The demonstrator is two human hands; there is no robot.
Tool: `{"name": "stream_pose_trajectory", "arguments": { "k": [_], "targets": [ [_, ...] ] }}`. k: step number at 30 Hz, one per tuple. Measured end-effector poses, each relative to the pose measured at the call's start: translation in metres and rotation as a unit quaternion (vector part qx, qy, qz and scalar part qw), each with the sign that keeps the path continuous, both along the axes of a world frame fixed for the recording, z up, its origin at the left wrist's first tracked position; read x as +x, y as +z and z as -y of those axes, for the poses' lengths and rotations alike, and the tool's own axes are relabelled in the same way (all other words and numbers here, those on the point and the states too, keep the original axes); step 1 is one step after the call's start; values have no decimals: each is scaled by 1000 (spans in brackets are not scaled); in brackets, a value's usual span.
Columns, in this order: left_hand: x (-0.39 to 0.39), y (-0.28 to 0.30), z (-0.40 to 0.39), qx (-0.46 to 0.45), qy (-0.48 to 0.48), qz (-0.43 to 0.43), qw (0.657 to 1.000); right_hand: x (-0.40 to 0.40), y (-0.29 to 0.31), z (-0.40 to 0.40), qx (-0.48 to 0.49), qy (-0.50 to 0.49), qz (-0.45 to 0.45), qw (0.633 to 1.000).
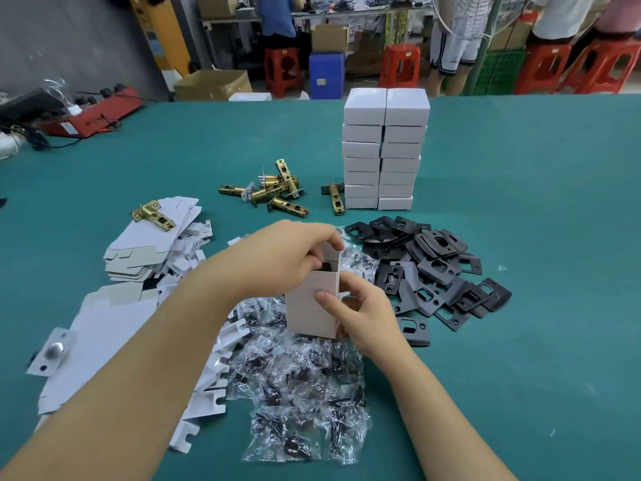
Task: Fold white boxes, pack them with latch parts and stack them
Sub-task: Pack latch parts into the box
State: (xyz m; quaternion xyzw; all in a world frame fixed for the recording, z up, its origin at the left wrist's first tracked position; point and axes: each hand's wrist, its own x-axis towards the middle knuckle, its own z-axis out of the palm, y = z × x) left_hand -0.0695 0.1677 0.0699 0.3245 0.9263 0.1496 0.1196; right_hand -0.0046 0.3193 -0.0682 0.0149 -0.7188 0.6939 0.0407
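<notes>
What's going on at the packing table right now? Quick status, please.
Both hands on the white box: right hand grips its side, left hand at the open top. Dark part inside. Stacked boxes behind; nothing blocking.

Both forearms reach forward and converge. Left hand (291, 255): fingers curled, tips pinching downward. Right hand (360, 310): fingers curled in a grip, thumb extended leftward.

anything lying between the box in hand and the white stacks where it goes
Yes, though low: the heap of black plates lies on the table between the held box and the stacked boxes. Lifted over it, nothing visible blocks the stack tops.
</notes>
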Motion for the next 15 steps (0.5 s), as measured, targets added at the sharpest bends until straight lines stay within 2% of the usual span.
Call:
{"name": "stream_pose_trajectory", "arguments": {
  "k": [9,15],
  "targets": [
    [3,1,-11,-64,-37,34,997,0,-1,0,9,1,-10,1000],
    [3,1,-4,-30,-30,64,997,2,0,-1,0,11,-15,1000]
  ]
}}
